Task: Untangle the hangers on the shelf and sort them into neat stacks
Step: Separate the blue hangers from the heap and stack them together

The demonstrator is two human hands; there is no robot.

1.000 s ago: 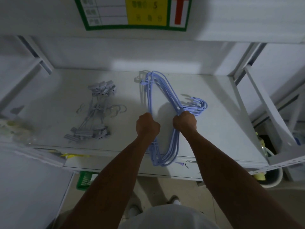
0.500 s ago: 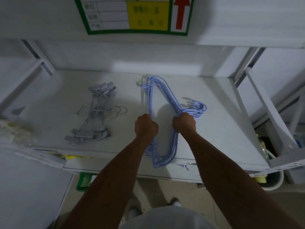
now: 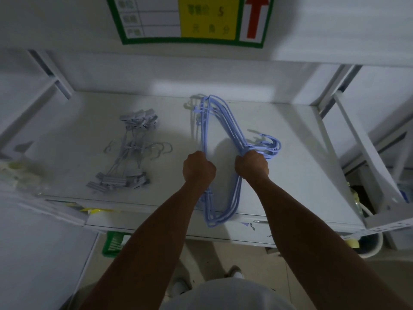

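Observation:
A bundle of blue plastic hangers lies on the white shelf, running from the back to past the front edge, hooks pointing right. My left hand is closed around the straight bottom bars on the bundle's left side. My right hand grips the necks just below the blue hooks. To the left lies a pile of grey clip hangers with metal hooks, untouched.
Shelf uprights stand at the right and back left. A green-bordered sign with a red arrow hangs above. A bucket sits on the floor at the right, and a green crate below the shelf.
Both hands keep their grip on the blue bundle, which stays in about the same place on the shelf. The view has tilted slightly.

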